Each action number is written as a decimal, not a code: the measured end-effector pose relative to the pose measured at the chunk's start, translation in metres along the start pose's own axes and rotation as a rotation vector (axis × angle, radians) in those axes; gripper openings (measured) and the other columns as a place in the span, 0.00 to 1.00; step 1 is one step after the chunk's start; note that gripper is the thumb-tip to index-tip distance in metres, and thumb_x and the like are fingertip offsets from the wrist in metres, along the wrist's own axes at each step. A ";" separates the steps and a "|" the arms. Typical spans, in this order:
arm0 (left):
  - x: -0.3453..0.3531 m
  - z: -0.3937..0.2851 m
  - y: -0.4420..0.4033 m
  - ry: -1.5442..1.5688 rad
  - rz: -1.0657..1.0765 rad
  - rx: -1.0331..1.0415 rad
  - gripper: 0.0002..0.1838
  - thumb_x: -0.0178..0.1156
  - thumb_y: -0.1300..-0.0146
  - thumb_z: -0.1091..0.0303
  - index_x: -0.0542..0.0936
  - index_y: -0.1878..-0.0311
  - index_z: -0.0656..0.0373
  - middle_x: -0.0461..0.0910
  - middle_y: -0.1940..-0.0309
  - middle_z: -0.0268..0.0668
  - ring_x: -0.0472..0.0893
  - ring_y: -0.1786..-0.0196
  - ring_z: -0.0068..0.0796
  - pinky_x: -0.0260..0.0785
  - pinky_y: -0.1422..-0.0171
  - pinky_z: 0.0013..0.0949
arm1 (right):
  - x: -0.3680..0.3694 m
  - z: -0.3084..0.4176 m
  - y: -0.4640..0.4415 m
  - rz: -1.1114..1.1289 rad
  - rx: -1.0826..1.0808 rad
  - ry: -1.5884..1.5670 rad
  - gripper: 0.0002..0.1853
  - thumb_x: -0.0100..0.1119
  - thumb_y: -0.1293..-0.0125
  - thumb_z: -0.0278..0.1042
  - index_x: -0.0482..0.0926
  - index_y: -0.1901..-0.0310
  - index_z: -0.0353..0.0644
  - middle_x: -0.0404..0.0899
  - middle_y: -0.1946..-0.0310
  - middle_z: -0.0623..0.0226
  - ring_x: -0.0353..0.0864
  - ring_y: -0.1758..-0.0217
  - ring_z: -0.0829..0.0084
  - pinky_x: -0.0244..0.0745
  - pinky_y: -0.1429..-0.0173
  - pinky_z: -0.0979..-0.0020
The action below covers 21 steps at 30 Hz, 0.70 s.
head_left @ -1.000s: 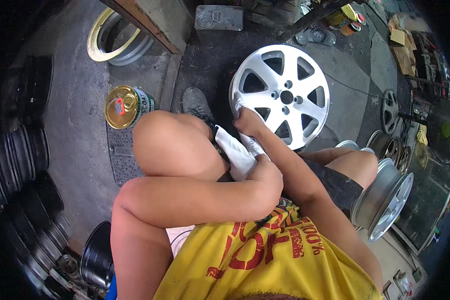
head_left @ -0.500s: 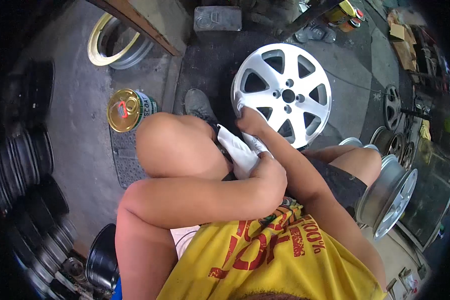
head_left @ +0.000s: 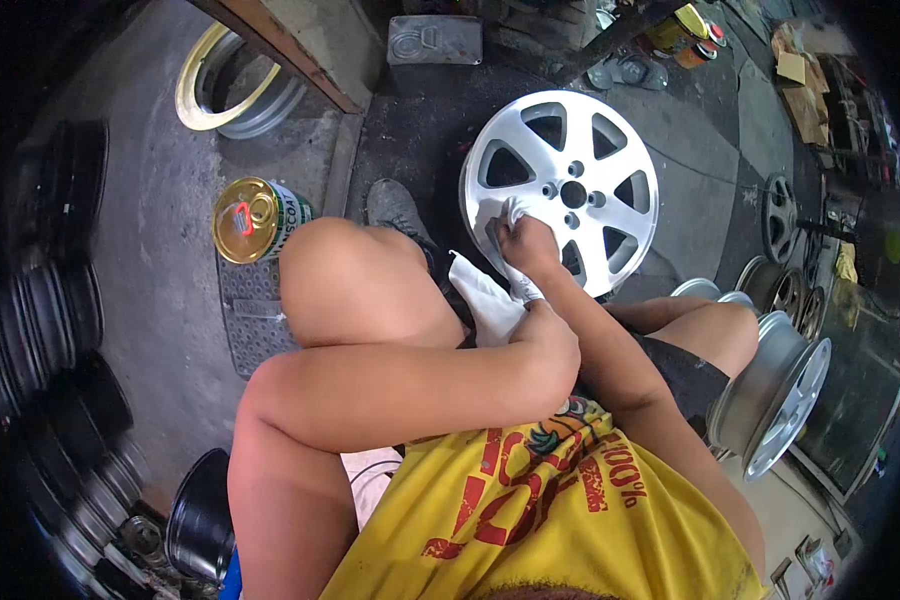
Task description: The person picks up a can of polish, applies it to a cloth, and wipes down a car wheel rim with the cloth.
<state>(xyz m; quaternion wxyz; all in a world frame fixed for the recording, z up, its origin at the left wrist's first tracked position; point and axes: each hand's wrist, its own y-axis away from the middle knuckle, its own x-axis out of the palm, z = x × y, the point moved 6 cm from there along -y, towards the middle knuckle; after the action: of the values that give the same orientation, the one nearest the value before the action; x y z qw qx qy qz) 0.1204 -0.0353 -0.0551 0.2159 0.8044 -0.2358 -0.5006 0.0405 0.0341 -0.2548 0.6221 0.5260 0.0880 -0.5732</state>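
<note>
A silver-white, multi-spoke metal wheel (head_left: 550, 165) lies face up just ahead of the knees, seemingly so its face stays within easy reach. A soft white cloth (head_left: 485, 300) runs between the hands, the gathered slack perhaps kept from trailing: the right hand (head_left: 530, 245) curls its fingers tightly over one end against the rim, while the left hand (head_left: 545, 330) grips the rest, fingertips hidden.

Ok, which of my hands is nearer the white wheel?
Right. Your right hand is at the near edge of the white wheel, holding white cloth; your left hand is farther back, short of it, also holding cloth.
</note>
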 end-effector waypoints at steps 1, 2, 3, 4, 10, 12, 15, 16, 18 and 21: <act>0.000 0.002 -0.002 0.009 -0.020 -0.042 0.12 0.64 0.41 0.68 0.88 0.54 0.54 0.85 0.56 0.34 0.84 0.51 0.34 0.72 0.52 0.38 | 0.006 -0.003 0.000 0.001 -0.002 0.003 0.27 0.56 0.32 0.55 0.84 0.63 0.31 0.82 0.63 0.37 0.83 0.55 0.42 0.76 0.48 0.51; 0.000 0.002 -0.004 0.011 -0.023 -0.044 0.12 0.64 0.41 0.68 0.88 0.54 0.54 0.85 0.56 0.34 0.84 0.51 0.34 0.72 0.52 0.38 | 0.011 -0.005 -0.001 -0.026 -0.023 0.010 0.28 0.55 0.32 0.55 0.84 0.65 0.31 0.82 0.65 0.38 0.83 0.56 0.41 0.77 0.48 0.51; -0.002 0.002 -0.003 0.021 0.005 -0.028 0.12 0.63 0.41 0.69 0.88 0.54 0.55 0.85 0.55 0.35 0.84 0.51 0.34 0.72 0.52 0.38 | 0.009 0.000 0.001 -0.054 -0.046 0.017 0.28 0.54 0.31 0.56 0.85 0.67 0.32 0.82 0.66 0.38 0.83 0.57 0.41 0.77 0.49 0.51; -0.003 0.001 -0.002 0.029 0.034 -0.010 0.12 0.63 0.40 0.69 0.88 0.54 0.56 0.85 0.55 0.36 0.84 0.51 0.34 0.72 0.52 0.38 | 0.011 0.001 0.002 0.040 -0.018 0.028 0.26 0.53 0.31 0.53 0.85 0.61 0.32 0.82 0.62 0.38 0.83 0.54 0.42 0.76 0.45 0.51; -0.001 0.004 -0.003 0.034 -0.044 -0.016 0.12 0.63 0.41 0.68 0.88 0.55 0.58 0.86 0.57 0.36 0.84 0.52 0.35 0.71 0.51 0.39 | 0.006 0.019 0.003 0.184 -0.094 0.116 0.21 0.55 0.35 0.44 0.83 0.52 0.33 0.82 0.54 0.40 0.83 0.49 0.44 0.75 0.41 0.51; 0.002 0.004 -0.005 0.042 -0.065 -0.039 0.12 0.63 0.41 0.68 0.88 0.56 0.58 0.86 0.58 0.36 0.84 0.53 0.34 0.71 0.50 0.39 | 0.015 0.015 -0.002 0.209 -0.114 0.154 0.20 0.54 0.36 0.42 0.83 0.53 0.33 0.83 0.54 0.40 0.83 0.49 0.45 0.75 0.41 0.52; -0.004 0.007 0.000 0.060 -0.033 -0.041 0.11 0.62 0.41 0.67 0.88 0.57 0.58 0.86 0.58 0.36 0.84 0.53 0.34 0.70 0.50 0.38 | 0.030 0.011 -0.006 0.214 -0.142 0.208 0.19 0.55 0.39 0.37 0.82 0.52 0.33 0.83 0.55 0.42 0.83 0.48 0.46 0.76 0.40 0.53; -0.003 0.006 0.001 0.068 0.019 -0.017 0.11 0.62 0.41 0.67 0.88 0.57 0.58 0.86 0.58 0.36 0.85 0.53 0.33 0.70 0.49 0.37 | 0.027 0.015 -0.002 0.151 -0.157 0.195 0.19 0.55 0.40 0.35 0.82 0.52 0.33 0.83 0.55 0.42 0.83 0.49 0.46 0.76 0.41 0.53; 0.000 0.005 -0.002 0.069 0.059 -0.027 0.14 0.64 0.40 0.65 0.87 0.52 0.53 0.85 0.51 0.34 0.83 0.47 0.34 0.69 0.46 0.41 | 0.020 0.020 0.002 0.092 -0.172 0.183 0.18 0.55 0.41 0.33 0.81 0.51 0.33 0.83 0.56 0.42 0.84 0.49 0.46 0.77 0.42 0.54; 0.002 0.004 0.000 0.054 -0.020 0.009 0.13 0.63 0.39 0.65 0.87 0.52 0.53 0.85 0.52 0.34 0.83 0.49 0.34 0.70 0.48 0.42 | 0.013 0.009 0.003 0.148 -0.136 0.125 0.18 0.56 0.43 0.32 0.81 0.52 0.34 0.83 0.56 0.40 0.83 0.50 0.45 0.77 0.43 0.53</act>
<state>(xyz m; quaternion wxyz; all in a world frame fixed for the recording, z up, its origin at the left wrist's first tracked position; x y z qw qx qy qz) 0.1170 -0.0365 -0.0582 0.2136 0.8211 -0.2241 -0.4796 0.0427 0.0185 -0.2583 0.6900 0.5226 0.1264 -0.4845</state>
